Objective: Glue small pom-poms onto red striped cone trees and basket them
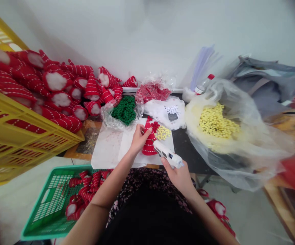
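A red cone-shaped hat with white stitched lines [149, 147] lies on white paper [109, 144]. My left hand [139, 137] is closed on its upper left part, thumb and fingers pinched at the fabric. My right hand [180, 175] is wrapped round a white glue gun [168, 153], whose tip points at the hat's right side. Just right of the hat are small red pompoms [155, 127] and yellow pompoms [163, 133]. Behind them lie a bag of green pompoms [124, 110] and a bag of white pompoms [172, 110].
A yellow crate [22, 136] and piled stuffed red hats [58, 81] stand at the left. Below is a green basket [44, 204] with more red pieces. A large clear bag of yellow pompoms [218, 122], a bottle [205, 85] and a grey bag [272, 81] are at the right.
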`<state>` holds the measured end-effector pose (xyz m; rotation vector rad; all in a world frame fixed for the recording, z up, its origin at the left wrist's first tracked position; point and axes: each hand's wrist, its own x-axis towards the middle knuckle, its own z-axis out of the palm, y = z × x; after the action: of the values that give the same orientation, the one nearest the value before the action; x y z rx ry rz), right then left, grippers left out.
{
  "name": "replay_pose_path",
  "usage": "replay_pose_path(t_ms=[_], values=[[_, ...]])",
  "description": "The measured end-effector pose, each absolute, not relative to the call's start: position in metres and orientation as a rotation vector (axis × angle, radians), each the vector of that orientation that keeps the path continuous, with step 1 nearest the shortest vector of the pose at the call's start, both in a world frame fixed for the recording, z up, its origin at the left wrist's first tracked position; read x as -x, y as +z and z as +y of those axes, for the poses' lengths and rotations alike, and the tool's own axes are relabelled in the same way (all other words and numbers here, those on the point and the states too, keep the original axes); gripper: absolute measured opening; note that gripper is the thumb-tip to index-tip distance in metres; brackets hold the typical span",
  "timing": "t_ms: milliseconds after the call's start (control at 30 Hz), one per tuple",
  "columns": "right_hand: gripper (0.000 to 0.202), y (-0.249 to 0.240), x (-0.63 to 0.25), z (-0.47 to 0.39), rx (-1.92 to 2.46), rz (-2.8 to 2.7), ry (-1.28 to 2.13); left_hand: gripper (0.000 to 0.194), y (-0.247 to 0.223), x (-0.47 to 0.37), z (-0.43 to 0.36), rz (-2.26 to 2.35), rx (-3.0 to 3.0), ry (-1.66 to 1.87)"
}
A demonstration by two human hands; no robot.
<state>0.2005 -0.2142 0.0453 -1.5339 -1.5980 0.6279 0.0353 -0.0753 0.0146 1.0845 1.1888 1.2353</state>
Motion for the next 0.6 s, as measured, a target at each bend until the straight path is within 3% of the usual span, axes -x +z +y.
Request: replay_pose_path(t_ms=[400, 600], values=[[0.033, 0.043, -0.203, -0.217, 1.561, -1.616, 0.621, 0.044, 0.019, -0.036, -0.077, 1.152, -1.07, 1.259], [0.034, 0.05, -0.211, -0.217, 1.527, -1.468, 0.717, 0.054, 0.02, -0.029, -0.075, 1.058, -0.89, 1.192]])
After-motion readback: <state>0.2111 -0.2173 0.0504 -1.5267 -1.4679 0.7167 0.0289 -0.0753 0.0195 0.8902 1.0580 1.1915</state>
